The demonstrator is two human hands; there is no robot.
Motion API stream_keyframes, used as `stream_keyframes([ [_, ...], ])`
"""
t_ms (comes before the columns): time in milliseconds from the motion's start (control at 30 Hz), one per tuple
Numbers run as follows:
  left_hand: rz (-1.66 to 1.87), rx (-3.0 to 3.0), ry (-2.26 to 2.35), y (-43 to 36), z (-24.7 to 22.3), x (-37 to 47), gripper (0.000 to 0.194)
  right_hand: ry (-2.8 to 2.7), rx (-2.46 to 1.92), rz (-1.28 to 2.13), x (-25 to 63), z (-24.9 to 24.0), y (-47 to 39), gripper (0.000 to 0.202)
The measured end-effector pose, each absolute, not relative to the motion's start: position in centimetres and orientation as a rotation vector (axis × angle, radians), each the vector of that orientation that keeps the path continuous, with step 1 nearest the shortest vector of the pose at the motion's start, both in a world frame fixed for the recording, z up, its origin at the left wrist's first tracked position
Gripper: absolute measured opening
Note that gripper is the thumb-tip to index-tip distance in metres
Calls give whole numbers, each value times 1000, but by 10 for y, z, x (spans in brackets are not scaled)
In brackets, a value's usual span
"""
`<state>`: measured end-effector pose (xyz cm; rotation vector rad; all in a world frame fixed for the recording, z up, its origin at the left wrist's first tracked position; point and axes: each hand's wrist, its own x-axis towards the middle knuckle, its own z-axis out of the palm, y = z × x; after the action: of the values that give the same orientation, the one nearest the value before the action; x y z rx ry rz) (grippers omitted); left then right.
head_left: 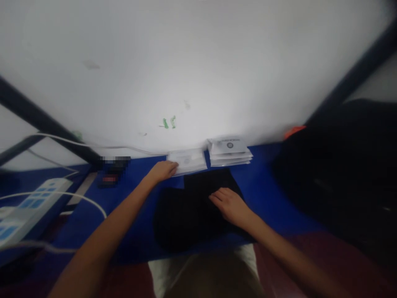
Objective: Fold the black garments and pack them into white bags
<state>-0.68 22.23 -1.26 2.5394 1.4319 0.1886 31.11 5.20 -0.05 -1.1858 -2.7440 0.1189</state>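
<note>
A flat black cloth item, whose outline and folds are hard to make out, is spread over the blue table in front of me. My right hand lies palm down on its right part, fingers stretched out and not gripping. Farther back, near the wall, my left hand has its fingers closed over the left edge of a white packet that lies flat. Just right of that packet is a stack of white printed packets, the top one with a dark round logo and lettering.
A white power strip with blue sockets and loose cables is at the left. A dark object, partly pixelated, lies near the left frame post. A large black mass fills the right side. The white wall rises behind.
</note>
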Motion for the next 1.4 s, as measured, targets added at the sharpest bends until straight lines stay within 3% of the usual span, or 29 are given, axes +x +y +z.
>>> stream_keyframes([
  [200, -7, 2654, 1376, 225, -5, -4, 41, -2744, -1179, 128, 311, -4, 50, 42],
  [767, -189, 2841, 1467, 215, -8, 17, 19, -2815, -1204, -11, 305, 4, 41, 42],
  [900, -150, 2901, 1419, 207, 3, 15, 28, -2819, -1215, 29, 306, 5, 41, 42],
  [1100, -46, 2940, 1535, 184, 22, 17, 15, -2846, -1209, 94, 308, 10, 50, 40],
  [1267, 83, 2904, 1752, 159, 40, 28, 41, -2840, -1131, 176, 312, 30, 59, 44],
  [1400, 140, 2889, 1770, 144, 50, 39, 54, -2599, -776, 188, 305, 48, 62, 54],
])
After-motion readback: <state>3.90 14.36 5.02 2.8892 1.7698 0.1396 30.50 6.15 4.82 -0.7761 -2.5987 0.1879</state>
